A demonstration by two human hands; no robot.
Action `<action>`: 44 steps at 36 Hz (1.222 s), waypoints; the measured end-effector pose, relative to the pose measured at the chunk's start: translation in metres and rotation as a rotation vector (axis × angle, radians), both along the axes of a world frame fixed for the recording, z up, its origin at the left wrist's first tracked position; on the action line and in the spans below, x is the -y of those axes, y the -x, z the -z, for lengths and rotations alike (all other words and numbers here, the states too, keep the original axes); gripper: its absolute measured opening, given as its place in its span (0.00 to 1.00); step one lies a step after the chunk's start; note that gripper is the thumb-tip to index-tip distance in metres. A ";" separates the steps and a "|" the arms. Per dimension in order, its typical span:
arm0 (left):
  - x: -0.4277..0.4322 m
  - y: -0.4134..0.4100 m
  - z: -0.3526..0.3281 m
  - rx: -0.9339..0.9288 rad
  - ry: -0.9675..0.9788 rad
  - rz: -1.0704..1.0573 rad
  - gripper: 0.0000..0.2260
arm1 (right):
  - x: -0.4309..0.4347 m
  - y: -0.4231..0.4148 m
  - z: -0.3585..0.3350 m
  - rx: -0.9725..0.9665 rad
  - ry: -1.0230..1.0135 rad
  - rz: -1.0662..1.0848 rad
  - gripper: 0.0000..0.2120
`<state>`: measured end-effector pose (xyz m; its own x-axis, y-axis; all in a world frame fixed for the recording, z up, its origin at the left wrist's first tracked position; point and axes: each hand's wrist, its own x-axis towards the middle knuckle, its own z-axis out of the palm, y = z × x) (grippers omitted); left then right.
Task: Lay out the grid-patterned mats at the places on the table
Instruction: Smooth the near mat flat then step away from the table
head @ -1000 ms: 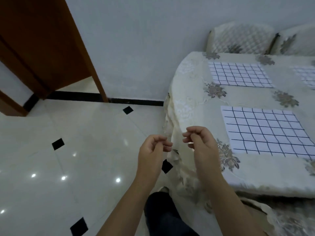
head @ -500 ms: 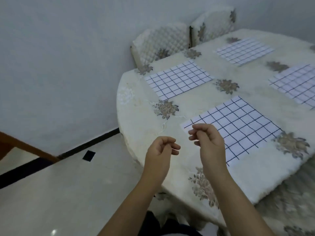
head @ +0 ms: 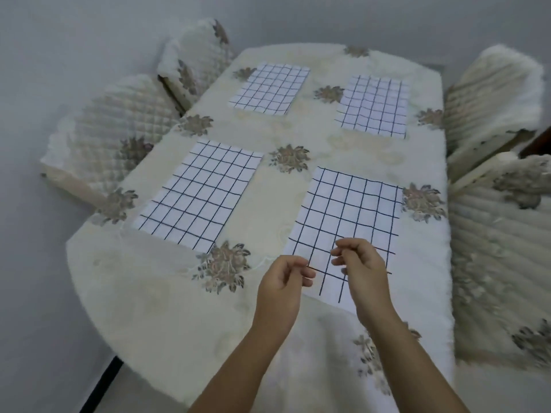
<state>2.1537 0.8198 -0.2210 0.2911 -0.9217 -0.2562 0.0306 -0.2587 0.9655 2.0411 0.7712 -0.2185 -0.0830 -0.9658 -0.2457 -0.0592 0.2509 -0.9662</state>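
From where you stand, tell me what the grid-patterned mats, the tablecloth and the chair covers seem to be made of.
The grid-patterned mats look like thin cloth, matte white with dark lines; they lie flat with slightly wavy edges. The tablecloth looks like plush, fuzzy cream fabric, and its flowers seem embroidered. The left chair covers appear to be quilted, padded fabric. The right chair covers show a ribbed, fleecy pile.

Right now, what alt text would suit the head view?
Four grid-patterned mats lie flat on a cloth-covered table. The left hand and right hand hover over the near right mat, fingers curled, holding nothing.
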 end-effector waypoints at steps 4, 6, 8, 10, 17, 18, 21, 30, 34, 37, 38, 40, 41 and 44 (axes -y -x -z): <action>0.019 -0.024 0.022 0.100 -0.052 0.098 0.13 | 0.007 -0.011 0.018 -0.068 -0.044 0.085 0.13; 0.025 -0.030 0.035 0.170 -0.095 0.174 0.13 | 0.007 -0.004 0.025 -0.129 -0.063 0.119 0.13; 0.033 -0.034 0.047 0.243 -0.123 0.265 0.12 | 0.008 0.006 0.032 -0.226 -0.066 0.164 0.12; 0.044 -0.038 0.059 0.365 -0.117 0.339 0.10 | 0.012 0.015 0.040 -0.345 -0.056 0.190 0.09; 0.093 -0.040 0.104 0.928 0.102 0.575 0.14 | 0.047 -0.012 0.091 -0.908 0.083 -0.119 0.21; 0.099 -0.039 0.110 0.975 0.076 0.630 0.16 | 0.054 -0.020 0.099 -0.975 0.064 -0.201 0.24; 0.107 -0.040 0.134 1.162 0.044 0.779 0.23 | 0.063 -0.037 0.126 -1.136 0.081 -0.350 0.25; 0.108 -0.058 0.156 1.280 0.037 0.695 0.24 | 0.062 0.061 0.157 -1.213 0.031 -0.339 0.29; 0.117 -0.061 0.158 1.169 0.125 0.649 0.21 | 0.065 0.107 0.149 -1.142 -0.075 -0.210 0.32; 0.135 -0.050 0.153 1.070 0.185 0.560 0.16 | 0.085 0.109 0.139 -1.087 -0.068 -0.135 0.33; 0.143 -0.045 0.150 1.062 0.183 0.551 0.16 | 0.094 0.103 0.136 -1.091 -0.053 -0.115 0.31; 0.164 -0.034 0.144 1.123 0.204 0.589 0.18 | 0.115 0.081 0.130 -1.141 -0.006 -0.129 0.28; 0.175 -0.026 0.140 1.157 0.209 0.629 0.21 | 0.126 0.067 0.130 -1.161 0.012 -0.156 0.27; 0.207 -0.006 0.134 1.198 0.076 0.826 0.25 | 0.150 0.018 0.132 -1.159 0.043 -0.285 0.27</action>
